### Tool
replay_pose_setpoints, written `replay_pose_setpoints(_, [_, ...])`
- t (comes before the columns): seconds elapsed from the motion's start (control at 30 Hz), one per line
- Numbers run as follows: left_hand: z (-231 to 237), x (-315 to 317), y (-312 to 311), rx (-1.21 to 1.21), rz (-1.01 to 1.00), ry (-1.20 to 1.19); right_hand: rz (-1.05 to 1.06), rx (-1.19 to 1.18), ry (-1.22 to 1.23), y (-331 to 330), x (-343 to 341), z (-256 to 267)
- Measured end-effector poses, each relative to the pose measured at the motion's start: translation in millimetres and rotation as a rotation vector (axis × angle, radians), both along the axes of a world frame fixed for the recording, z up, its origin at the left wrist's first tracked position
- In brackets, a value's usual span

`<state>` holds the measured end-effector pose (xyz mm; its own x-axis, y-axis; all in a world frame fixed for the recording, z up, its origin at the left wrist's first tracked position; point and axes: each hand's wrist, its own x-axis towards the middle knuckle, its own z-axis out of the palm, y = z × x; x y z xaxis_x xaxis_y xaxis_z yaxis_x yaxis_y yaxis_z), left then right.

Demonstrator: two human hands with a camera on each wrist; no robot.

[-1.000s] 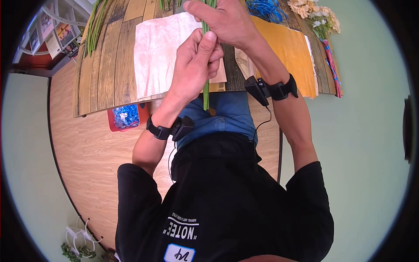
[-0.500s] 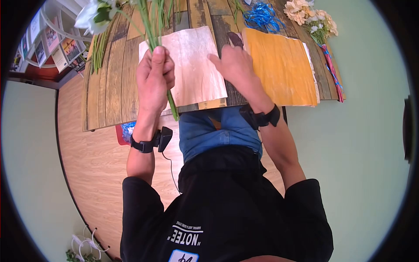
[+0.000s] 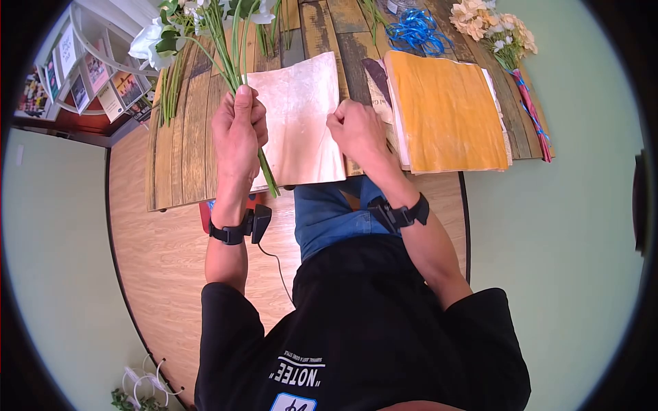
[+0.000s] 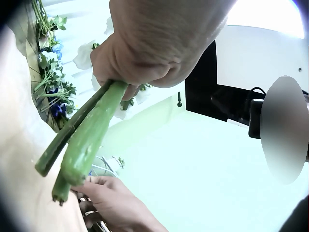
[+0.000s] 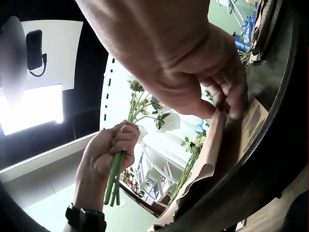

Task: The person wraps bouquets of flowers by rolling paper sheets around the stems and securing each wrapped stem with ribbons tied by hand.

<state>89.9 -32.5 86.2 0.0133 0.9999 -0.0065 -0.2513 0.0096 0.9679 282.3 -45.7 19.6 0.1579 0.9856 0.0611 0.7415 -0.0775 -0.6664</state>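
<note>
My left hand (image 3: pixel 238 133) grips a bundle of green stems (image 3: pixel 268 174) with white flowers (image 3: pixel 147 45) at the top, held over the pale pink sheet's left part. The cut stem ends (image 4: pixel 87 140) stick out below the fist in the left wrist view. My right hand (image 3: pixel 361 133) pinches the right edge of the pale pink sheet (image 3: pixel 299 116); in the right wrist view the thumb and fingers of the hand (image 5: pixel 193 72) close on the lifted paper edge (image 5: pixel 212 145). Right of that hand lies a stack of orange paper (image 3: pixel 445 113).
Blue ribbon (image 3: pixel 416 32) lies at the back of the table. A wrapped bouquet (image 3: pixel 526 103) with peach flowers rests at the right end. Loose green stems (image 3: pixel 171 89) lie at the left, and a magazine rack (image 3: pixel 89 75) stands beyond the table.
My right hand has left the stems and moved down to the pink sheet's right edge, which it now pinches. My left hand has carried the stems leftward, bringing the white flowers into view.
</note>
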Motion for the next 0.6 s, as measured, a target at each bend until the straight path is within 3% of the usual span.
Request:
replay_pose_setpoints(0.03, [0,2,0,-0.006,-0.001,0.02,-0.002,0.002,0.004,-6,-2,-1])
replay_pose_setpoints(0.13, [-3,9,2,-0.023,-0.006,0.065,-0.08,0.04,0.505,-19,-12,-17])
replay_pose_setpoints(0.27, [-15,18,7,-0.062,-0.024,0.154,-0.094,0.037,0.728,-42,-16,-22])
replay_pose_setpoints(0.3, [-20,20,9,-0.06,-0.027,0.194,-0.104,-0.057,0.818,-47,-15,-13])
replay_pose_setpoints(0.4, [-32,26,11,-0.067,-0.058,0.269,-0.079,-0.115,0.855,-54,-11,-12])
replay_pose_setpoints(0.47, [-35,34,10,-0.062,-0.062,0.349,0.052,-0.206,0.912,-56,-4,-12])
replay_pose_setpoints(0.6, [-55,48,16,0.005,-0.049,0.488,0.1,-0.175,0.926,-58,-1,-16])
